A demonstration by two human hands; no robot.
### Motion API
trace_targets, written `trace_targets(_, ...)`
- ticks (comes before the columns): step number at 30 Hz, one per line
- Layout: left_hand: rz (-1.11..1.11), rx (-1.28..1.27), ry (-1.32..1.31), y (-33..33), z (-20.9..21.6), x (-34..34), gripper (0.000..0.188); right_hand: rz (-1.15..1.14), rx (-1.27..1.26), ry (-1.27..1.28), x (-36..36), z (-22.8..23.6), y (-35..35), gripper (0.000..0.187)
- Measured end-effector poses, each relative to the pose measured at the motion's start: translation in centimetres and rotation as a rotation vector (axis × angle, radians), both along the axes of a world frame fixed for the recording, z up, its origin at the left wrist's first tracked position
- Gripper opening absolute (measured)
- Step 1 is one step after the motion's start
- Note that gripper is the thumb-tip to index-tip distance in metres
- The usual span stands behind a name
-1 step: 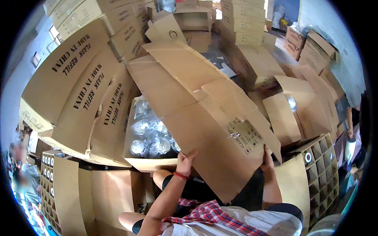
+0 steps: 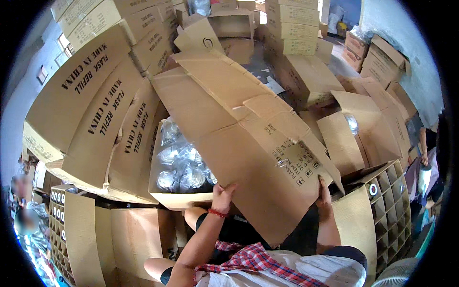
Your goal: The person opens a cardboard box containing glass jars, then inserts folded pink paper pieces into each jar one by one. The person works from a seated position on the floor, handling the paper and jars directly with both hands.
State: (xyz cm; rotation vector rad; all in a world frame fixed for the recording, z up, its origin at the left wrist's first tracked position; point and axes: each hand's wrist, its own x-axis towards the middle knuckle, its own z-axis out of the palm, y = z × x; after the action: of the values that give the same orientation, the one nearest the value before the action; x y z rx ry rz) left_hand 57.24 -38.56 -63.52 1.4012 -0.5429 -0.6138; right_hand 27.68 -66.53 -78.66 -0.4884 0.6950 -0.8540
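A large, partly flattened cardboard carton [image 2: 215, 153] slants across my lap and leans away from me. My left hand [image 2: 222, 197], with a red bracelet at the wrist, grips its near left edge. On the right edge, my right hand [image 2: 324, 192] is closed with the thumb on top of the board; the other fingers are hidden beneath. Left of the sheet stands an open carton [image 2: 186, 200] of silvery, rounded refills [image 2: 184, 165] in clear plastic. The slanting cardboard covers part of that carton.
Tall printed cartons [image 2: 91, 105] stand at left. Divided cartons [image 2: 389, 210] flank me, and an open box [image 2: 368, 129] sits at right. An empty-looking carton [image 2: 136, 229] is by my left knee. Stacked boxes [image 2: 296, 28] rise behind. People [image 2: 36, 225] are at the far left.
The view has shifted very slightly. Both hands keep the same hold on the carton, which has barely moved.
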Motion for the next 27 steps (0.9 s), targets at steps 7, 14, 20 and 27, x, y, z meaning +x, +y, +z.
trace_targets(7, -0.065, -0.158, 0.256, -0.3, 6.4, -0.1, 0.016, -0.205, -0.31, 0.045, 1.2, 11.4, 2.9, 0.048)
trace_targets(14, -0.259, -0.203, 0.109, -2.0, 12.5, 1.1, 0.032, -0.358, -0.231, 0.077, 0.8, 12.3, 3.1, 0.056)
trace_targets(20, -0.32, -0.442, -0.296, -4.2, 22.0, 11.2, 0.075, -0.203, -0.294, -0.182, 17.5, 25.7, -2.5, 0.058)
trace_targets(27, 0.038, -0.139, -0.254, 10.5, 13.9, 12.7, 0.067, 0.262, -0.9, 0.27, 48.4, 44.4, -15.4, 0.089)
